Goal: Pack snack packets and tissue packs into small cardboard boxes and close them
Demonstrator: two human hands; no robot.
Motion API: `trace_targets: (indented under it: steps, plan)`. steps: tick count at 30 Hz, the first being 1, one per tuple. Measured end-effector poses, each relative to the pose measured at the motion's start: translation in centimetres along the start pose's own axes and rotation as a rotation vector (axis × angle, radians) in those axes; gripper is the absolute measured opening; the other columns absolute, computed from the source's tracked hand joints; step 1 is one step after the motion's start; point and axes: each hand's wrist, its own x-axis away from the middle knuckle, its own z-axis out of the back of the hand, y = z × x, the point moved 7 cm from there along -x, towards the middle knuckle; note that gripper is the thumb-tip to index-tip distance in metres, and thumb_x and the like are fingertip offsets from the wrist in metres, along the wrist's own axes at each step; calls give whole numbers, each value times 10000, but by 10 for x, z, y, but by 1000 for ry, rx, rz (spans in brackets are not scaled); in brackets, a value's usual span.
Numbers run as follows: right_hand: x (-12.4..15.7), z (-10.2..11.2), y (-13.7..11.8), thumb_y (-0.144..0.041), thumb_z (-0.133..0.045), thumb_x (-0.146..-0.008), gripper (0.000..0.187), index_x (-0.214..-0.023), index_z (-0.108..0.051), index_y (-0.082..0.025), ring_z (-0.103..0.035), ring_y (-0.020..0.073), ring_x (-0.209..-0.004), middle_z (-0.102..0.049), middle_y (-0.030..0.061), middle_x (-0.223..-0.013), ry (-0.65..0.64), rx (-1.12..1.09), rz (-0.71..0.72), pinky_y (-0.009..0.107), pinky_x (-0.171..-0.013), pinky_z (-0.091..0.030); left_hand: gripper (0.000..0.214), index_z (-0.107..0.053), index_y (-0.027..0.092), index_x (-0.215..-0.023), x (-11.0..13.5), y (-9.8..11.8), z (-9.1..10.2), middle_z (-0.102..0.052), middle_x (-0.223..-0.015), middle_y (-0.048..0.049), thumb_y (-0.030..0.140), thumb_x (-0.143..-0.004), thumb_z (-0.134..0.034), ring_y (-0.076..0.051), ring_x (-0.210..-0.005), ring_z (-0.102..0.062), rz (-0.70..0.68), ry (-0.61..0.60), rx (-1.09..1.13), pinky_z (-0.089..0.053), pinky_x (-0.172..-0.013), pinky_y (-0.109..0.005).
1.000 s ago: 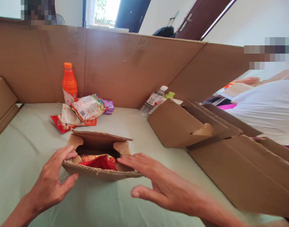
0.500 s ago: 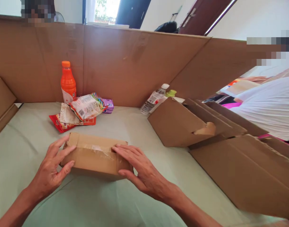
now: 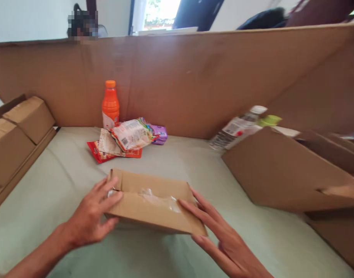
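Note:
A small cardboard box [image 3: 156, 206] with clear tape along its seam sits between my two hands over the pale green cloth. My left hand [image 3: 92, 214] grips its left end, fingers on top and thumb against the near side. At the right end, my right hand [image 3: 215, 224] holds the corner, with fingers across the top and side and the thumb low at the near corner. The box's underside is hidden. Beyond it lie several snack packets [image 3: 133, 135], and an orange bottle [image 3: 110, 104] stands upright behind them.
A purple pack [image 3: 160, 134] lies beside the packets. A clear bottle [image 3: 237, 127] leans by a large cardboard box [image 3: 281, 170] on the right. More cardboard boxes [image 3: 13, 143] line the left. A tall cardboard wall [image 3: 177, 85] runs along the back, with a person's head [image 3: 82, 24] beyond.
The view has swung left, so the scene sits further right. The small box is tilted differently, showing more of its taped face. My right hand has shifted around its right corner.

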Motion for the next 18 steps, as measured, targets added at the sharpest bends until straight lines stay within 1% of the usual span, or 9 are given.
trace_targets:
  steps: [3, 5, 6, 9, 11, 13, 14, 15, 18]
  plan:
    - [-4, -5, -7, -378, -559, -968, 677, -1593, -313, -471, -497, 369, -1405, -246, 14, -1698, -75, -48, 57, 481, -1009, -586, 526, -534, 136, -1381, 37, 19, 8, -594, -1446, -198, 142, -859, -597, -333, -1423, -496, 36, 76, -119, -510, -1119, -548]
    - [-22, -21, -23, -377, -567, -974, 696, -1604, -285, -462, -460, 342, -1437, -213, 12, -1705, -172, -101, 114, 444, -1025, -579, 558, -515, 161, -1424, 73, 20, 21, -590, -1460, -173, 138, -871, -583, -322, -1414, -507, 131, 92, -195, -523, -1114, -522]
    - [-37, -33, -36, -381, -560, -986, 685, -1610, -283, -443, -429, 322, -1461, -190, 18, -1710, -230, -133, 147, 425, -1052, -560, 573, -506, 187, -1445, 93, 17, 31, -589, -1465, -157, 135, -879, -578, -318, -1398, -525, 195, 98, -241, -525, -1111, -515]
    - [-105, -79, -87, -419, -485, -1037, 585, -1600, -359, -321, -304, 265, -1535, -166, 65, -1716, -408, -283, 279, 412, -1180, -424, 604, -467, 260, -1495, 146, -5, 71, -608, -1439, -126, 165, -910, -579, -313, -1304, -597, 364, 164, -404, -531, -1073, -509]
    - [-166, -111, -124, -453, -442, -1049, 555, -1556, -438, -227, -293, 233, -1546, -217, 96, -1705, -480, -419, 366, 408, -1231, -333, 610, -437, 282, -1515, 163, -26, 96, -620, -1404, -126, 225, -928, -592, -318, -1231, -627, 415, 229, -511, -533, -1028, -509]
    - [-232, -138, -154, -389, -437, -1048, 501, -1500, -497, -181, -315, 192, -1535, -376, 94, -1647, -465, -500, 382, 361, -1252, -279, 606, -400, 266, -1530, 163, -54, 113, -623, -1375, -147, 288, -950, -573, -335, -1191, -635, 464, 282, -603, -531, -996, -527]
    - [-265, -151, -164, -341, -433, -1043, 472, -1477, -512, -172, -374, 172, -1500, -464, 86, -1593, -434, -505, 349, 323, -1245, -279, 592, -387, 245, -1529, 156, -72, 118, -625, -1362, -165, 314, -962, -547, -351, -1189, -632, 508, 291, -646, -531, -983, -545]
    - [-296, -163, -171, -309, -418, -1041, 456, -1467, -514, -176, -421, 162, -1464, -504, 75, -1561, -392, -494, 282, 298, -1233, -287, 571, -388, 219, -1517, 145, -91, 120, -625, -1353, -186, 330, -971, -516, -372, -1196, -626, 558, 287, -684, -532, -970, -566]
    - [-368, -193, -181, -259, -348, -1033, 509, -1509, -409, -89, -408, 254, -1461, -443, 177, -1580, -277, -456, 109, 398, -1221, -290, 470, -481, 170, -1420, 97, -148, 115, -608, -1370, -223, 300, -968, -465, -414, -1170, -626, 671, 237, -748, -544, -909, -583]
